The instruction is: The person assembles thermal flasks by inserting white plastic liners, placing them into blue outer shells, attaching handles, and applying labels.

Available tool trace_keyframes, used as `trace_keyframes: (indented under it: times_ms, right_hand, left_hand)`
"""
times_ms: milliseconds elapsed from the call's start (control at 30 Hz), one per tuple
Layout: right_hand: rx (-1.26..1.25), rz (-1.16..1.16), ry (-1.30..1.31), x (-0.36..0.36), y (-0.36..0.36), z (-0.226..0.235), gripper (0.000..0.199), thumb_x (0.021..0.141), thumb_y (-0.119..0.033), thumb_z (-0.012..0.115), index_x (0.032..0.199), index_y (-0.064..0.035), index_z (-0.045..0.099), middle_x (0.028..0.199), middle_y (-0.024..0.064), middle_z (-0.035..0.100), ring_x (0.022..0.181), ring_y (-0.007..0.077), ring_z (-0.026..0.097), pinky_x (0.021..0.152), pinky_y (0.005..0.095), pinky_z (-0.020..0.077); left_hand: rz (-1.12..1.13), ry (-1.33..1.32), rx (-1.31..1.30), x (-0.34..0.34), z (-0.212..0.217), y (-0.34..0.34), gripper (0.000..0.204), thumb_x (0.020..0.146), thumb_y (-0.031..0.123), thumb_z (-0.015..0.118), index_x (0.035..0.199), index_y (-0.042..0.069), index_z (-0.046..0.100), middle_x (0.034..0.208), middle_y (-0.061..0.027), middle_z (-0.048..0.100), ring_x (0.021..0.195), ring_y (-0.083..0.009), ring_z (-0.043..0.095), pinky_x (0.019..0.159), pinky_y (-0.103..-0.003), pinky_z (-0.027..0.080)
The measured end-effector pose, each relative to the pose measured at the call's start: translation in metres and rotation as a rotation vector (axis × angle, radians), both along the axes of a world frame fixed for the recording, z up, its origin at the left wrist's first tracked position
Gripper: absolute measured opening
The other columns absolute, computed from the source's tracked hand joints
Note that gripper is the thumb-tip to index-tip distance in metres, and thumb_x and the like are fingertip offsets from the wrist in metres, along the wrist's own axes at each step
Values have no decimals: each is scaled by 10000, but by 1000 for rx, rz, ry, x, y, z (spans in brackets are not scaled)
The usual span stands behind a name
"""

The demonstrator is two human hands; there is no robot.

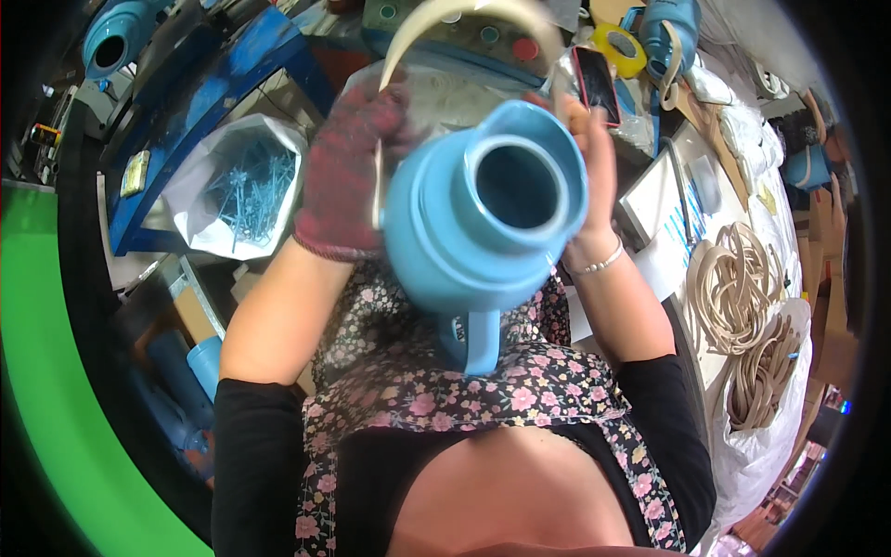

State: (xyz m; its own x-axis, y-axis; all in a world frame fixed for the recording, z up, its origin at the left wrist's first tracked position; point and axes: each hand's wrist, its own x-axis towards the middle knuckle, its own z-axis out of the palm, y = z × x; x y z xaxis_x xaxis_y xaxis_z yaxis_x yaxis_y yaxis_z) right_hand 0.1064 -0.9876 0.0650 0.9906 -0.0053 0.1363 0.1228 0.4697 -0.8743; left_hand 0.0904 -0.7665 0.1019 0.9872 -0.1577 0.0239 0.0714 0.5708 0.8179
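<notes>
A blue plastic jug (436, 232) with a round dark mouth, a spout and a handle is held up before my apron, its mouth tilted toward me. A beige strap (483, 7) arcs above it, blurred, from the left side to the right. My left hand (353, 176), in a dark red knitted glove, is closed around the strap at the jug's left side. Its fingertips are smeared by motion. My bare right hand (594, 167) grips the jug's right side by the spout, near the strap's other end. The jug hides part of its fingers.
A white bag (190, 200) of small blue plastic parts stands at left, by a blue metal frame (251, 56). At right lie coiled beige straps (733, 288), a phone (596, 84) and yellow tape (620, 48). More blue jugs (670, 32) stand at the far right and far left.
</notes>
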Motion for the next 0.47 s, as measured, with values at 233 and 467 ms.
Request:
trace_keyframes:
  times_ms: [233,467]
  right_hand:
    - [-920,-8,-645,-47,-33,85,998,593,-304,898,1402,-60,368,1359,147,466,1288,267,442,1073,382,350]
    - [457,89,49,-54,-217,56,800,814,-350,714,1454,-92,310,1434,244,379,1224,367,508,930,432,510]
  left_hand:
    - [-38,94,-43,5,3,-28,297,933,224,542,1174,52,562,893,-28,588,794,-122,576,713,-268,498]
    - [445,15,625,0,-88,115,547,922,224,591,1406,58,395,1193,-68,608,969,-144,607,788,-241,481]
